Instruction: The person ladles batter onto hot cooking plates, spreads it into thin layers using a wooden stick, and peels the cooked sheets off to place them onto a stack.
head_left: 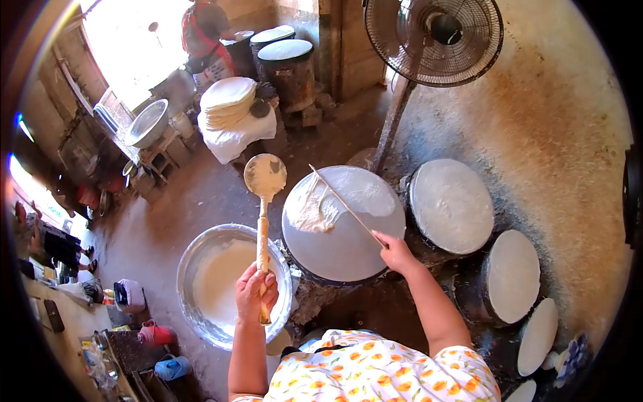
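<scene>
My left hand (256,293) is closed around the handle of a ladle (265,175) whose round, batter-coated head points away from me. Below it stands a wide metal basin (190,318) with pale batter (221,285) inside. A thin flat stick (346,206) is gripped in my right hand (396,252) and slants across a round griddle (335,258). On the griddle's far left lies a wrinkled white patch of batter or thin dough (315,211), near the stick. A smoother whitish layer covers the far right part of the griddle.
More round, white-topped griddles (451,206) curve down the right side. A standing fan (435,37) rises behind. Stacked flat rounds (228,100) rest on a white cloth at the back, near another person (204,37). A pink pitcher (157,333) and blue pitcher (173,367) are lower left.
</scene>
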A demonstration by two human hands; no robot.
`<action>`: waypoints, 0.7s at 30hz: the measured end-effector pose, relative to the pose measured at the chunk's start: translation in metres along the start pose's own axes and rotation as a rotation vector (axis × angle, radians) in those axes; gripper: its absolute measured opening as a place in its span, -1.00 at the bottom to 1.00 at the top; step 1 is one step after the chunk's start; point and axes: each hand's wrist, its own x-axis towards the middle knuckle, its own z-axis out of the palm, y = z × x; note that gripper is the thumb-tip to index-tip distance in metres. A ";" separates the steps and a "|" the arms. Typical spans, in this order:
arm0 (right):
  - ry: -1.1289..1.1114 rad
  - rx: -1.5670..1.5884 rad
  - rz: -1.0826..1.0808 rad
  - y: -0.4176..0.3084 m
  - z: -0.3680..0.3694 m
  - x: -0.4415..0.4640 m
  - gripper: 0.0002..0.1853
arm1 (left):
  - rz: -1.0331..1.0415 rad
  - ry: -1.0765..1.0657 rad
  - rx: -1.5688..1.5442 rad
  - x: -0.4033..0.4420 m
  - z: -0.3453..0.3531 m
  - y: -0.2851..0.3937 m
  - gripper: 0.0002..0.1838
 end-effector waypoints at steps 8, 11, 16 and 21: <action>-0.419 0.170 0.109 0.017 -0.046 -0.030 -0.33 | 0.033 0.138 0.092 -0.037 -0.016 0.004 -0.67; -0.321 0.076 0.143 0.009 -0.048 -0.024 -0.36 | 0.052 0.145 0.079 -0.040 -0.016 -0.006 -0.67; -0.296 0.091 0.024 0.010 -0.021 0.014 -0.34 | -0.079 0.028 -0.284 -0.045 -0.018 -0.016 -0.60; -0.559 0.020 0.105 0.009 -0.077 -0.015 -0.35 | 0.167 -0.167 -0.440 -0.071 0.011 -0.002 -0.51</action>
